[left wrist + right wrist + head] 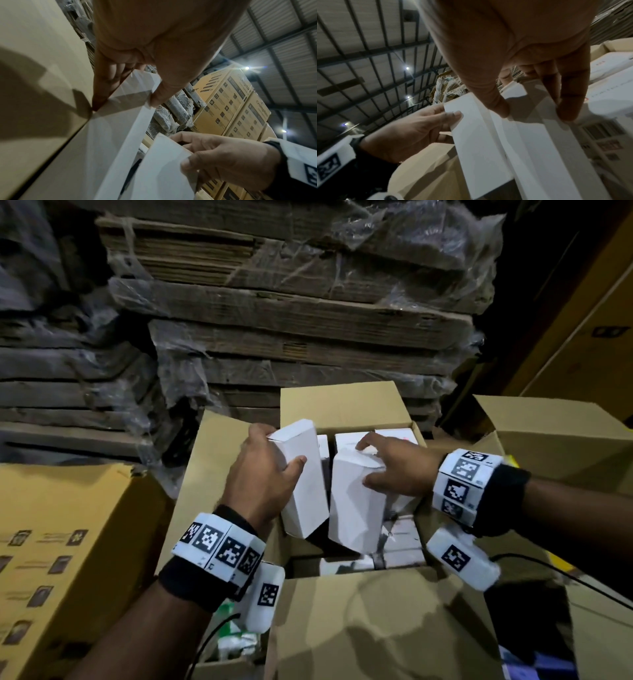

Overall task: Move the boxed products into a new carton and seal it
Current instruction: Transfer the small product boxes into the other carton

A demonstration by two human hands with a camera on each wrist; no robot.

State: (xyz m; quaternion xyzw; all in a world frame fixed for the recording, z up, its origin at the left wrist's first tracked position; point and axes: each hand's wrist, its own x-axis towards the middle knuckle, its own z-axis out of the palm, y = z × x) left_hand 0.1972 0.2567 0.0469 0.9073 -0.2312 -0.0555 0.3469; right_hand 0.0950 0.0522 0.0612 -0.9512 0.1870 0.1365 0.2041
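Note:
An open brown carton (337,405) stands in the middle with several white product boxes inside. My left hand (265,470) grips a tall white box (305,484) by its top end, thumb on the near face, fingers over the far edge. My right hand (394,465) grips a second white box (352,508) beside it, fingers curled over its top. Both boxes stand tilted, partly out of the carton. The left wrist view shows the left box (120,135) against the carton wall (42,67). The right wrist view shows thumb and fingers pinching the right box (530,148).
A yellow printed carton (68,542) stands at the left. Another open brown carton (565,436) stands at the right. Stacks of flattened cardboard wrapped in plastic (274,302) fill the back. The near flap (376,628) of the middle carton folds toward me.

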